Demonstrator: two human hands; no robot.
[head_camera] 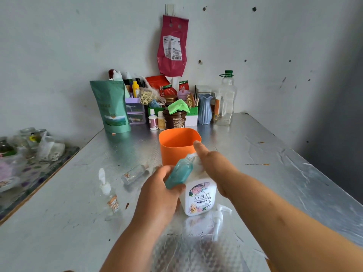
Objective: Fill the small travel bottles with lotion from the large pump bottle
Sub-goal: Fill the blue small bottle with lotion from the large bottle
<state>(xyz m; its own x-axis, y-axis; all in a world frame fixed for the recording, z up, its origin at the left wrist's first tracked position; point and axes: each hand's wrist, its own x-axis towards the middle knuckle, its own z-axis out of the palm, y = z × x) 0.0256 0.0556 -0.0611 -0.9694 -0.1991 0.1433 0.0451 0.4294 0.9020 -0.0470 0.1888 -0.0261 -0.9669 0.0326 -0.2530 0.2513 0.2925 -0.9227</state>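
My left hand [159,191] grips a small travel bottle [179,173] full of blue-green liquid, tilted with its neck against the top of the large white pump bottle [200,197]. My right hand [211,163] lies over that pump bottle's top, index finger stretched forward. The pump bottle has a flowered label and stands at table centre. An empty clear travel bottle [134,173] lies on its side to the left. Another clear travel bottle [110,199] with a white pump stands at the near left. A loose white pump head [219,218] lies just in front of the big bottle.
An orange cup [177,146] stands right behind the hands. Jars, bottles, a green pouch [113,107] and a blue vase [204,108] crowd the back of the foil-covered table [275,173]. A clear plastic sheet [196,252] lies at the near edge. A cluttered side table [29,163] sits left.
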